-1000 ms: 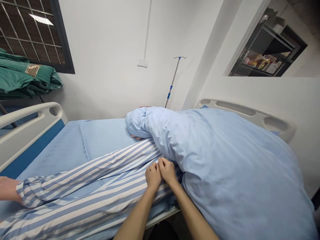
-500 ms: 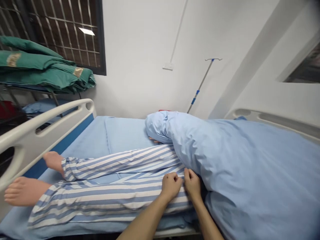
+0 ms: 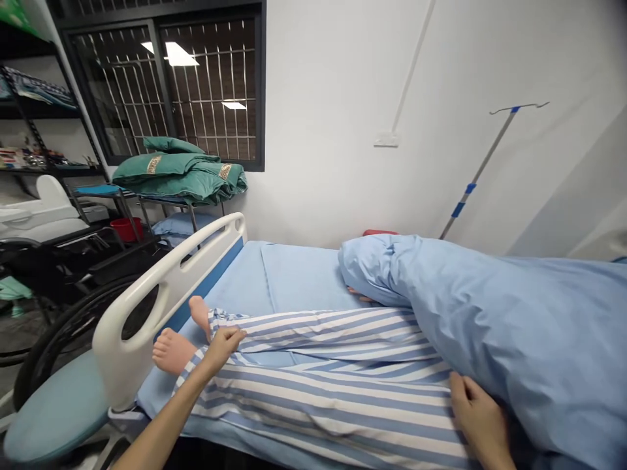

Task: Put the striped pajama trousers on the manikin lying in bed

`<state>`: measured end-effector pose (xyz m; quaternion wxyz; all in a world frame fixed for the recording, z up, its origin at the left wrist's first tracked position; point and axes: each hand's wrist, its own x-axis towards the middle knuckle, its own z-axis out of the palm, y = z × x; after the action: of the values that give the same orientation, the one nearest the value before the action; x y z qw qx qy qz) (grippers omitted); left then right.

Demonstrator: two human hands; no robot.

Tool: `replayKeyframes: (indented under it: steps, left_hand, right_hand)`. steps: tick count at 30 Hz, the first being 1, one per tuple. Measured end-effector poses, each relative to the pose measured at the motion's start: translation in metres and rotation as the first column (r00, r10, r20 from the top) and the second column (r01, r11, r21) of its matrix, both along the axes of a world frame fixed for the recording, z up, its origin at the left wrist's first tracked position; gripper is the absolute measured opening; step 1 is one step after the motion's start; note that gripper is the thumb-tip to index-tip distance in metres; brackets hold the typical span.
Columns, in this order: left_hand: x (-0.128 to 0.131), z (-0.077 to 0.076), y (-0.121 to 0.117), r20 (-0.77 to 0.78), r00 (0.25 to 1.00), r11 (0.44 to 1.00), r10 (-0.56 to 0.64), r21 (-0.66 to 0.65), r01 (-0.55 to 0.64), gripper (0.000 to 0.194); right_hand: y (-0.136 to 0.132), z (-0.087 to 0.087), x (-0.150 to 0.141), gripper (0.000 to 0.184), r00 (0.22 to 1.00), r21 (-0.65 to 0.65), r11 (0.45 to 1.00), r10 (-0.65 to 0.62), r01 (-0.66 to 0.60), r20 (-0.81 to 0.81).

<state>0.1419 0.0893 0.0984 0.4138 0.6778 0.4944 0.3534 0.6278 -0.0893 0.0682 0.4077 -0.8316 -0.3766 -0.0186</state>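
Observation:
Blue-and-white striped trousers [image 3: 337, 385] cover the legs of a manikin-like figure lying on the bed. Its bare feet [image 3: 174, 351] point left. My left hand [image 3: 225, 346] is at the lower end of the far trouser leg, near the ankle, fingers closed on the cloth. At the upper part of the near leg, beside the quilt's edge, my right hand [image 3: 477, 414] has its thumb and fingers curled against the striped cloth. A thick light-blue quilt [image 3: 529, 326] covers the upper body; a bit of the figure's hand [image 3: 360, 294] shows under its edge.
The bed's white footboard [image 3: 117, 326] rises at the left. Beyond it are a wheelchair [image 3: 53, 346], a red bucket [image 3: 127, 228] and folded green bedding [image 3: 181, 173]. A drip stand [image 3: 482, 170] leans by the wall behind the bed.
My left hand has moved from the upper thigh down to the far ankle. My right hand stays near the quilt's edge. The view has turned left.

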Motion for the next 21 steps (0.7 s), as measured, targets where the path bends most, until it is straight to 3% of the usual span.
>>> replayKeyframes:
  steps: [3, 5, 10, 14, 17, 19, 21]
  left_hand:
    - [-0.008, -0.038, -0.007, -0.268, 0.951, 0.988, 0.152, 0.082, -0.134, 0.036]
    - [-0.007, -0.051, -0.01, -0.41, 0.881, 0.969, 0.237, 0.171, -0.181, 0.032]
    - [-0.014, -0.045, -0.009, -0.54, 0.817, 0.974, 0.203, 0.196, -0.113, 0.029]
    - [-0.013, -0.041, -0.014, -0.64, 0.735, 0.974, 0.226, 0.174, -0.148, 0.025]
    - [-0.007, -0.039, -0.019, -0.679, 0.696, 0.972, 0.233, 0.165, -0.165, 0.028]
    - [-0.005, -0.037, -0.021, -0.685, 0.691, 0.973, 0.231, 0.159, -0.167, 0.03]
    - [-0.005, -0.034, -0.022, -0.686, 0.688, 0.972, 0.234, 0.16, -0.171, 0.03]
  right_hand:
    - [0.002, -0.001, 0.0, 0.035, 1.0, -0.034, 0.999, -0.005, 0.005, -0.01]
    - [0.003, 0.0, -0.002, 0.035, 1.0, -0.072, 0.997, -0.007, 0.007, -0.004]
    - [0.001, 0.011, -0.001, 0.034, 1.0, -0.145, 0.989, -0.014, 0.013, -0.009]
    - [0.011, 0.017, -0.016, 0.032, 0.999, -0.165, 0.986, -0.033, 0.028, -0.027]
    - [0.038, 0.02, -0.07, 0.036, 0.985, -0.064, 0.983, 0.173, -0.173, -0.004]
    - [0.063, 0.024, -0.132, 0.044, 0.928, 0.031, 0.928, 0.372, -0.371, -0.003]
    - [0.091, 0.029, -0.205, 0.047, 0.867, 0.115, 0.862, 0.498, -0.493, -0.019]
